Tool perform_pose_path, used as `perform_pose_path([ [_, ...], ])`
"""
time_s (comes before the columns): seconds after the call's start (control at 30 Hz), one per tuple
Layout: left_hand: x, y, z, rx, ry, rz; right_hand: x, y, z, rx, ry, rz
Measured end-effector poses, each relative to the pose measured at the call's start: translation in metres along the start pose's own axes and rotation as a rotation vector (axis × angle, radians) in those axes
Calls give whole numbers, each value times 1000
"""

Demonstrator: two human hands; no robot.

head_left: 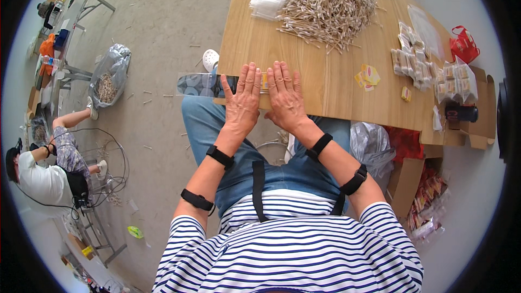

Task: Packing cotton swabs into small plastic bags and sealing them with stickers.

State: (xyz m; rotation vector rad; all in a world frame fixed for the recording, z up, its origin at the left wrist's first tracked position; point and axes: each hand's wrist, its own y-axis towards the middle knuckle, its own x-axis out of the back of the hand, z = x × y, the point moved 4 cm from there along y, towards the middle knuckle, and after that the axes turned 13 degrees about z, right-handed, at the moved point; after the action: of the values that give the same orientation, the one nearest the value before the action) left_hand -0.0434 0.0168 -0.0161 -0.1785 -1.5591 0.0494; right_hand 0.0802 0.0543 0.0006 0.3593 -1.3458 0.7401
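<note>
My left hand [242,97] lies palm down at the near left edge of the wooden table, its fingers stretched out. Beside it, my right hand [286,96] is also flat with straight fingers, its index finger close to the left hand's. Both press over a flat clear plastic piece [194,83] that sticks out past the table's left edge. A bit of yellow [264,83] shows between the hands; what it belongs to is hidden. Ahead of them rises a large heap of cotton swabs [331,8], with clear plastic bags [268,3] to its left.
Yellow cards [368,77] and a small yellow box [406,94] lie to the right on the table [304,65]. Farther right are packed swab bundles [412,62], a red bag [464,45] and a dark can [461,113]. At far left sits another person [49,176].
</note>
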Motion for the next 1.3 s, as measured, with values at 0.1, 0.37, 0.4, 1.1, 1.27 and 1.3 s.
perform_pose_path([
  [0.1, 7, -2, 1, -16, -99, 19, -6, 2, -2, 17, 25, -34],
  [0.37, 40, -37, 6, 2, -361, -8, -8, 1, -4, 4, 0, -83],
  [0.4, 38, -40, 5, -5, -393, -17, -7, 1, -4, 4, 2, -83],
  [1.1, 35, -38, 0, 50, -480, -71, -5, 0, -3, 1, 41, -52],
  [1.27, 34, -32, 2, 43, -487, -69, -5, 0, -1, -2, -2, -71],
  [1.3, 33, -31, 1, 42, -488, -63, -5, 0, -1, -1, -2, -71],
])
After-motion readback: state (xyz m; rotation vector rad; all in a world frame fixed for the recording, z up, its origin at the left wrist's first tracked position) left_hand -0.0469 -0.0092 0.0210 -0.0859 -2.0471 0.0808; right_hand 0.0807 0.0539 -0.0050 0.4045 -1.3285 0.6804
